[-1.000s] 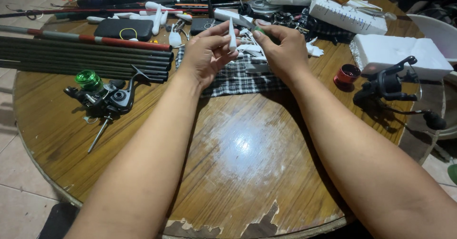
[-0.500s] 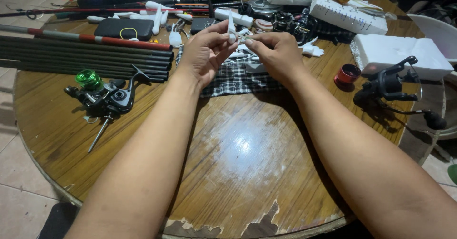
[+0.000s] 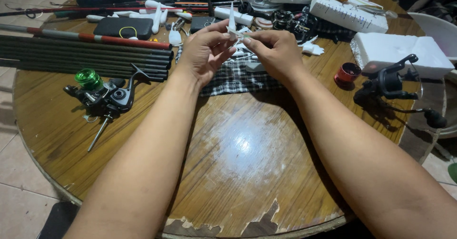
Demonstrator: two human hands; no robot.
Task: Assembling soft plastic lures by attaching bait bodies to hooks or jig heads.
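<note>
My left hand (image 3: 203,52) and my right hand (image 3: 275,50) meet above a checked cloth (image 3: 228,79) near the far side of a round wooden table (image 3: 238,148). Between the fingertips of both hands stands a small white pointed plastic piece (image 3: 232,20), held upright with its tip up. My left thumb and forefinger pinch its lower part and my right fingers grip it from the other side. More small white pieces (image 3: 245,53) lie on the cloth beneath the hands, partly hidden.
A black fishing reel with a green spool (image 3: 102,94) lies at the left, dark rod sections (image 3: 81,56) behind it. Another black reel (image 3: 392,84), a red cap (image 3: 346,72) and white foam blocks (image 3: 400,51) sit at the right. White parts and rods crowd the far edge.
Both hands have closed in on the white piece and lifted it slightly; it now stands upright between the fingertips instead of tilted.
</note>
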